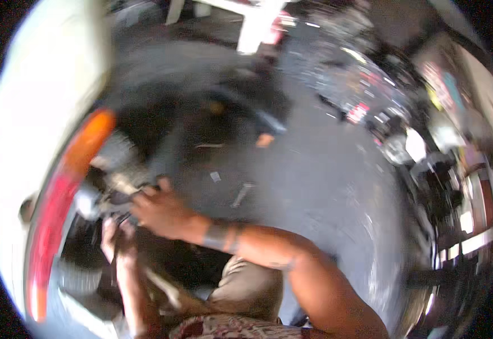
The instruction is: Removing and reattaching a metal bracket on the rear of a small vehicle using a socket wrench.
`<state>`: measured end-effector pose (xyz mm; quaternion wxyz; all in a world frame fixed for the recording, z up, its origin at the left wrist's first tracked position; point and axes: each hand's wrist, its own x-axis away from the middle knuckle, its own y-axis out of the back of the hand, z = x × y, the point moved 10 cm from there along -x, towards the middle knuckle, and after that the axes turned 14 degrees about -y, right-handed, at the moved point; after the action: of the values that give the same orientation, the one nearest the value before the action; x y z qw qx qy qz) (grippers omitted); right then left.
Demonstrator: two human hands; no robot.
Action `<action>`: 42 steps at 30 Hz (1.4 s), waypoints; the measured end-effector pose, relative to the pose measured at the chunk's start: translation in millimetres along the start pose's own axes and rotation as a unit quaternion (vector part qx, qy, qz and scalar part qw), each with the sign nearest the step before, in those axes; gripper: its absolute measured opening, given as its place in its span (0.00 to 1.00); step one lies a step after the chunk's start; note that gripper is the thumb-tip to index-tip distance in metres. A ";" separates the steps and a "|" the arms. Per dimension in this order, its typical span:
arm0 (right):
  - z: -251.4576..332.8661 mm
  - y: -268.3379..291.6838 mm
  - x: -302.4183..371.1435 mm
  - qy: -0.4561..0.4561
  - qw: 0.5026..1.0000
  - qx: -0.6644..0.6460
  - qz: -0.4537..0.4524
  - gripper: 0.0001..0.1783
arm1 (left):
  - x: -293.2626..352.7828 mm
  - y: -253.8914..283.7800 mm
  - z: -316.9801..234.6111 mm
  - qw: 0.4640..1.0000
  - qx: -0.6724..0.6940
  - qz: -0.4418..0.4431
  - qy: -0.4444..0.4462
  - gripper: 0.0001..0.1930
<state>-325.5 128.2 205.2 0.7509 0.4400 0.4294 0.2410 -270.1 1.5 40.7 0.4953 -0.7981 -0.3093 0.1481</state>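
Floor [314, 175]: grey concrete, dusty, blurred by motion. A white car body [37, 101] fills the left edge, with an orange-and-red tail lamp [60, 198] curving down beside it. The person crouches at the car's lower corner, knee [246, 285] in khaki trousers at the bottom edge.

Right hand [159, 212]: reaches across to the dark mechanical parts [116, 189] just beside the lamp, fingers curled onto them; a dark band circles the wrist. Left hand [116, 234]: below the right, raised to the same parts and touching them; whether it grips cannot be told.

On the floor near the hands lie a small metal tool [242, 194] and a pale scrap [215, 176]. Further off sits a small orange piece [264, 140].

Right edge: cluttered shelving [450, 169] with blurred packages, white, red and yellow; shapes indistinct. Top edge: white furniture legs [252, 28].
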 end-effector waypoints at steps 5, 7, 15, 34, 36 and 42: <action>26.0 -65.1 3.9 -0.051 0.984 -0.038 0.168 0.10 | 3.7 -0.4 -14.6 0.997 -0.040 -0.066 -0.015 0.10; 17.5 -74.1 7.0 -0.149 0.975 -0.062 0.150 0.13 | 2.0 -7.2 -8.0 0.997 -0.007 -0.079 0.011 0.10; 25.3 -73.8 10.7 -0.243 0.888 -0.315 0.231 0.14 | 0.9 -27.2 -13.0 1.000 0.014 -0.016 0.000 0.10; 87.4 -11.6 -24.9 0.180 0.973 0.135 -0.057 0.18 | -0.5 -22.9 -18.6 0.998 0.007 -0.057 0.009 0.05; 83.3 -21.6 -22.6 0.187 0.963 0.178 -0.077 0.23 | 0.3 -23.2 -18.8 0.998 0.011 -0.060 0.014 0.05; 65.9 -39.5 -6.8 0.228 0.949 0.205 -0.076 0.33 | 1.8 -16.8 -18.4 0.998 -0.023 -0.060 0.023 0.06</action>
<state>-273.2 73.6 189.9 0.5429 0.4837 0.6613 0.1842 -264.5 -4.9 64.2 0.4915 -0.7927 -0.3485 0.0931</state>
